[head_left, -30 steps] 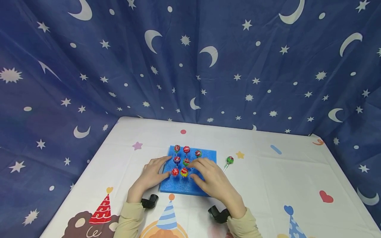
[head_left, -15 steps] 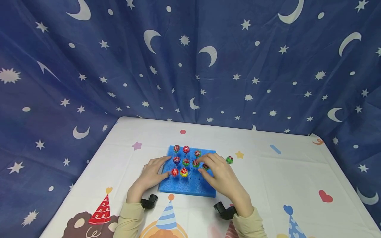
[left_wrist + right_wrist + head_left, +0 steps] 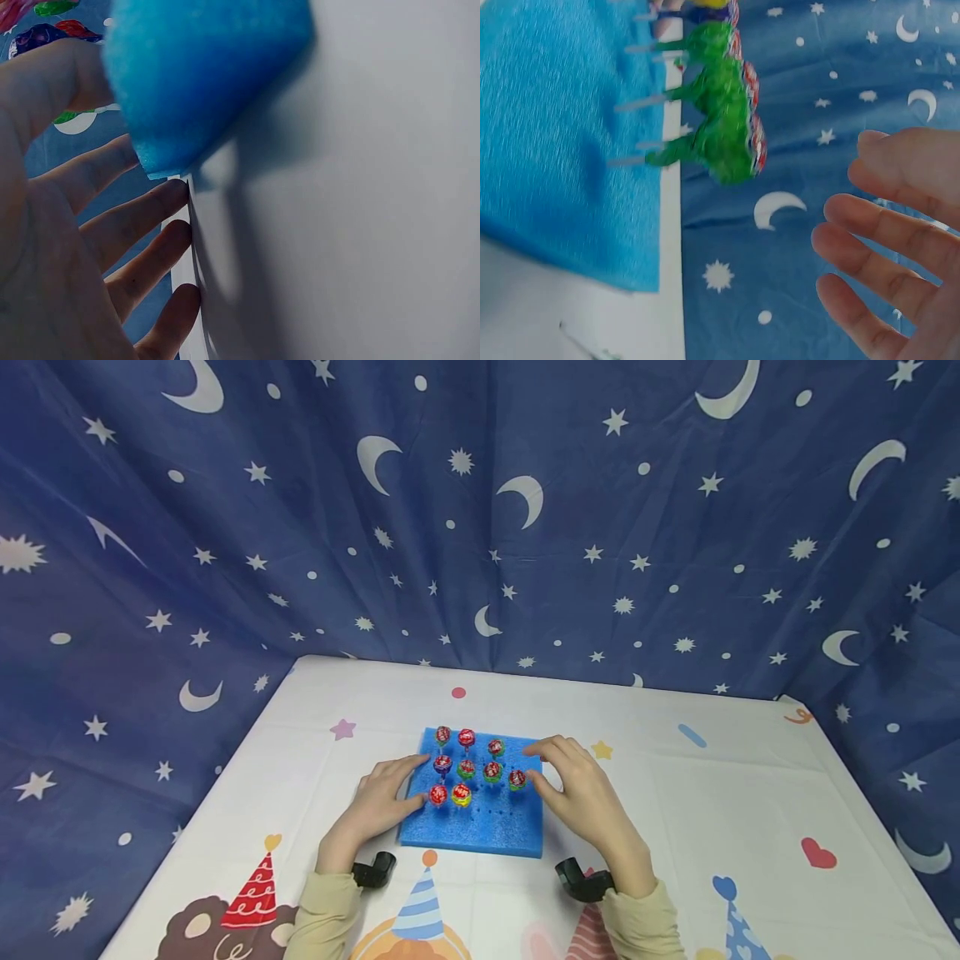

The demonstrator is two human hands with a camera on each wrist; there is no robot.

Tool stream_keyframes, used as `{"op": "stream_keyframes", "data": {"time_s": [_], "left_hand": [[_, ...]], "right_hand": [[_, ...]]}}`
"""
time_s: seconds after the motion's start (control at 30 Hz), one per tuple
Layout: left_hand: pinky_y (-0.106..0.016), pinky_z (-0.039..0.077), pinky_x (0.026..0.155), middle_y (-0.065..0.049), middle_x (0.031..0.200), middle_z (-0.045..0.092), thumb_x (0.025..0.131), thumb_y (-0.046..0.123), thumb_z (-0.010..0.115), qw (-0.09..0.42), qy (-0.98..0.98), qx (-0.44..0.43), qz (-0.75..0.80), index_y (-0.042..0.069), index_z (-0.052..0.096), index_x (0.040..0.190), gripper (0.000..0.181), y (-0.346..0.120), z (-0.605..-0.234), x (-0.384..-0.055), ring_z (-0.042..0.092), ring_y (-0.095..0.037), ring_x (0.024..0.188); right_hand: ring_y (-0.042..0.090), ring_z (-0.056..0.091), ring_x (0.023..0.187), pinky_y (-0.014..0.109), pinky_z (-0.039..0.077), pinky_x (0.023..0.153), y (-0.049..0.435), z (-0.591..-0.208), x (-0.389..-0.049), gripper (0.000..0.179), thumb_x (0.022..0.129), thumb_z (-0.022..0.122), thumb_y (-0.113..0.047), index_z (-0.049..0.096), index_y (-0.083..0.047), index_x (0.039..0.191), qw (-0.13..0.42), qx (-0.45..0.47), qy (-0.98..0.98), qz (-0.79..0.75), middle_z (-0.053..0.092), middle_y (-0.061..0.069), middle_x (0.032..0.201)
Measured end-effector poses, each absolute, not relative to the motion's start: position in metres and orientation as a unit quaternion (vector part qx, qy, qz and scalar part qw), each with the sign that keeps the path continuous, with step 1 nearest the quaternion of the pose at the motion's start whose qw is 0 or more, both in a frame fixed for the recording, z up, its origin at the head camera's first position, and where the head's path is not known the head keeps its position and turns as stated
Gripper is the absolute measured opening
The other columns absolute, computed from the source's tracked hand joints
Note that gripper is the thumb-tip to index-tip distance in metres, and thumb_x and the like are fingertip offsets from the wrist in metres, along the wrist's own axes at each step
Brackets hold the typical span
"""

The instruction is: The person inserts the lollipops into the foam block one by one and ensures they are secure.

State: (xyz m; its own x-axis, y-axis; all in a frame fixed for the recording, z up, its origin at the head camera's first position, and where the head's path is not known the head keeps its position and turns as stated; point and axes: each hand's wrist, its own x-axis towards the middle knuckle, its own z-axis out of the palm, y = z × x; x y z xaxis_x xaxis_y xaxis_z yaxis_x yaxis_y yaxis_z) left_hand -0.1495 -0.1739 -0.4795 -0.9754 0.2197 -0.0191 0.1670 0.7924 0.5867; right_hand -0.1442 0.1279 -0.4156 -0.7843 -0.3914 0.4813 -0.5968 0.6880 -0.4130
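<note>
A blue foam board lies on the table with several wrapped lollipops standing upright in it, sticks down. Along its left edge rests my left hand, thumb and fingers spread; in the left wrist view the fingers are loosely extended beside the foam. My right hand hovers by the board's right edge, fingers apart and holding nothing. Nearest to it is a green-and-red lollipop. The right wrist view shows green lollipops in a row, apart from the open fingers. A yellow-and-red lollipop stands in the front row.
A white tablecloth with party prints covers the table. Behind it hangs a dark blue curtain with moons and stars. The board's front and right parts hold small holes. A black wrist camera sits on the right wrist.
My right hand has moved right, off the lollipops, uncovering two green-and-red ones in the middle row. It now covers the spot where a loose green lollipop lay. My left hand has stayed put.
</note>
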Motion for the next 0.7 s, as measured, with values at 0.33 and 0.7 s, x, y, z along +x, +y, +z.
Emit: {"op": "stream_keyframes", "data": {"time_s": [0.33, 0.7], "left_hand": [[-0.060, 0.030, 0.103, -0.011, 0.149, 0.044, 0.087, 0.026, 0.062, 0.041, 0.947, 0.103, 0.301, 0.017, 0.045, 0.144, 0.060, -0.174, -0.479, -0.149, 0.035, -0.036, 0.137], [-0.061, 0.031, 0.102, -0.011, 0.149, 0.045, 0.087, 0.027, 0.062, 0.039, 0.946, 0.107, 0.303, 0.016, 0.045, 0.144, 0.060, -0.174, -0.479, -0.149, 0.036, -0.036, 0.137]], "right_hand": [[0.015, 0.059, 0.095, 0.034, 0.052, 0.077, 0.144, -0.426, -0.152, 0.026, 0.087, 0.071, -0.017, 0.065, -0.015, 0.112, 0.167, 0.224, -0.919, 0.278, 0.066, -0.001, 0.108], [0.022, 0.057, 0.102, 0.042, 0.051, 0.086, 0.161, -0.441, -0.161, 0.028, 0.086, 0.071, -0.015, 0.064, -0.012, 0.113, 0.156, 0.181, -0.929, 0.282, 0.066, 0.004, 0.112]]}}
